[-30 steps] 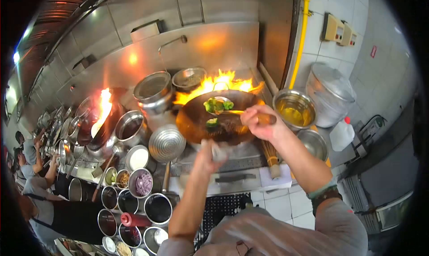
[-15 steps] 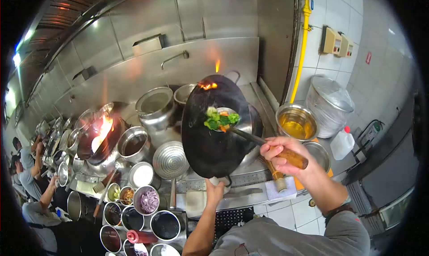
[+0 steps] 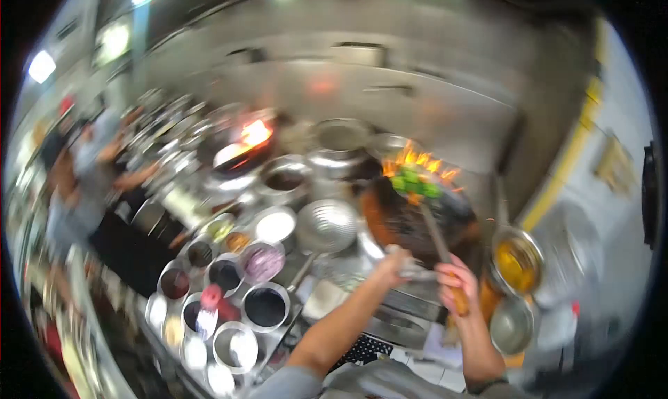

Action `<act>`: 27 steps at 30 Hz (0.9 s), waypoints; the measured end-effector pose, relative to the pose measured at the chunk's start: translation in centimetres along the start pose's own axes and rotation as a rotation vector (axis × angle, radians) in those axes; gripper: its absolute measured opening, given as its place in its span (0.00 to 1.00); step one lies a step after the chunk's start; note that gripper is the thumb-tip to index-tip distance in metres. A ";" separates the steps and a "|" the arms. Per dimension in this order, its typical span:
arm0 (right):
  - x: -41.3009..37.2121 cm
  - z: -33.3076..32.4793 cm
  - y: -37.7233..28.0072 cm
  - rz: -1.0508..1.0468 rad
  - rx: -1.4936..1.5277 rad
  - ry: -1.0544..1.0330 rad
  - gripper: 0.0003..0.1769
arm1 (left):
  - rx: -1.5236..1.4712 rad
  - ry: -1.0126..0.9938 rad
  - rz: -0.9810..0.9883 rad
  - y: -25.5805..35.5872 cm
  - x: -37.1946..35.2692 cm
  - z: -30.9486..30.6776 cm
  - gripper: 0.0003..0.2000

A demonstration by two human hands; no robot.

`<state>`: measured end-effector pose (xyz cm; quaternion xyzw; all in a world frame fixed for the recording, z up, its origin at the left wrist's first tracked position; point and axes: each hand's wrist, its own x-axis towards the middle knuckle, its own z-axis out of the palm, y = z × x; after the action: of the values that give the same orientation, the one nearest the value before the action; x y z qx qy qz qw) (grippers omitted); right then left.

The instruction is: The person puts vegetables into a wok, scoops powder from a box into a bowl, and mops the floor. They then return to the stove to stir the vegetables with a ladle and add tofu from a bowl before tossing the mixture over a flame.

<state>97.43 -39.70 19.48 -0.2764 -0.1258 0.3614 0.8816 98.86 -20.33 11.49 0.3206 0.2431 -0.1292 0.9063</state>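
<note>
My right hand (image 3: 459, 282) is closed round the wooden handle of a ladle (image 3: 437, 233). At the ladle's far end, broccoli (image 3: 416, 183) with bits of orange vegetable sits in or over the bowl, which is hidden. Beneath it is a dark wok (image 3: 400, 221), its near side reddish brown, with flames (image 3: 417, 161) rising along the far rim. My left hand (image 3: 394, 265) grips the wok's near handle through a pale cloth (image 3: 402, 254); the handle itself is covered and blurred.
A perforated strainer (image 3: 325, 225) lies left of the wok. Seasoning containers (image 3: 266, 306) crowd the lower left. Another wok holds a flame (image 3: 256, 132). On the right stands a pot of yellow oil (image 3: 516, 263). Co-workers (image 3: 97, 162) stand at far left.
The view has swung left and blurred. The steeply tipped wok now lies lower and flatter, and its flames have grown and spread. Both hands keep their holds and have come closer together.
</note>
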 end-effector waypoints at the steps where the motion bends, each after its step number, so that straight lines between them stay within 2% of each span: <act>1: -0.4 1.6 -0.4 -0.004 0.030 0.101 0.17 | -0.030 -0.044 0.038 -1.1 1.2 0.1 0.14; 2: -0.5 0.5 -0.9 0.047 0.013 -0.067 0.17 | -0.060 -0.082 0.086 -2.0 2.5 -0.3 0.16; 3: -0.7 1.1 -1.3 0.042 0.033 -0.016 0.19 | 0.041 -0.030 0.163 -2.6 1.4 0.3 0.20; 4: -0.7 -0.7 -1.9 0.035 -0.017 0.073 0.22 | 0.001 -0.054 0.100 -3.1 1.7 0.1 0.24; 6: -1.0 -4.0 -3.9 0.095 -0.197 -0.119 0.25 | -0.078 0.202 0.205 -3.9 -3.9 2.2 0.24; 7: -1.0 -2.0 -4.0 0.098 -0.167 0.016 0.28 | -0.163 0.034 0.160 -5.4 -4.0 0.1 0.23; 8: -1.5 -0.3 -4.3 0.086 -0.147 0.168 0.31 | -0.210 -0.043 0.147 -6.3 -4.9 -1.0 0.23; 9: -0.9 -1.3 -5.5 0.127 -0.141 0.150 0.31 | -0.256 -0.119 0.130 -7.1 -5.9 -2.0 0.22; 10: -0.6 -2.9 -6.8 0.337 -0.088 0.125 0.16 | -0.216 -0.138 0.101 -7.6 -9.1 -2.4 0.20; 11: -0.5 -3.7 -7.8 0.548 -0.039 0.106 0.10 | -0.179 -0.160 0.068 -8.5 -11.7 -2.8 0.19; 12: -1.0 -0.9 -7.2 0.569 -0.046 0.091 0.10 | -0.192 -0.149 0.090 -9.3 -13.3 -3.7 0.19; 14: -2.6 6.5 -4.6 0.419 -0.229 0.061 0.12 | -0.271 -0.138 0.167 -11.1 -16.2 -5.4 0.19; 16: -2.0 6.1 -3.6 0.485 -0.312 0.002 0.14 | -0.304 -0.086 0.256 -12.2 -20.5 -7.0 0.20; 18: -1.8 8.2 -1.6 0.621 -0.190 -0.065 0.17 | -0.333 -0.034 0.347 -14.1 -24.3 -9.2 0.20; 20: -2.4 11.5 1.1 0.669 -0.219 -0.123 0.17 | -0.331 0.000 0.481 -17.2 -27.5 -12.8 0.21; 21: -2.9 13.3 2.9 0.698 -0.238 -0.161 0.17 | -0.343 0.030 0.515 -18.7 -30.0 -13.5 0.21; 22: -3.3 14.7 5.0 0.737 -0.253 -0.212 0.18 | -0.359 0.168 0.542 -20.3 -33.1 -14.3 0.22; 23: -0.9 11.5 6.9 0.950 -0.160 -0.308 0.16 | -0.385 0.317 0.574 -22.0 -35.8 -14.9 0.23; 24: -1.2 13.5 9.6 1.016 -0.152 -0.368 0.16 | -0.392 0.393 0.606 -24.9 -37.1 -17.2 0.25; 26: -3.1 18.3 14.5 1.163 -0.045 -0.492 0.13 | -0.443 0.651 0.645 -29.3 -42.2 -17.8 0.26; 27: -0.2 16.6 19.2 1.449 0.167 -0.822 0.13 | -0.473 0.700 0.686 -31.4 -44.8 -17.7 0.27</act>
<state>79.45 -22.03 21.90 -0.0688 -0.2012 0.9188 0.3324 42.27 -29.34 6.69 0.1926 0.4343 0.3467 0.8088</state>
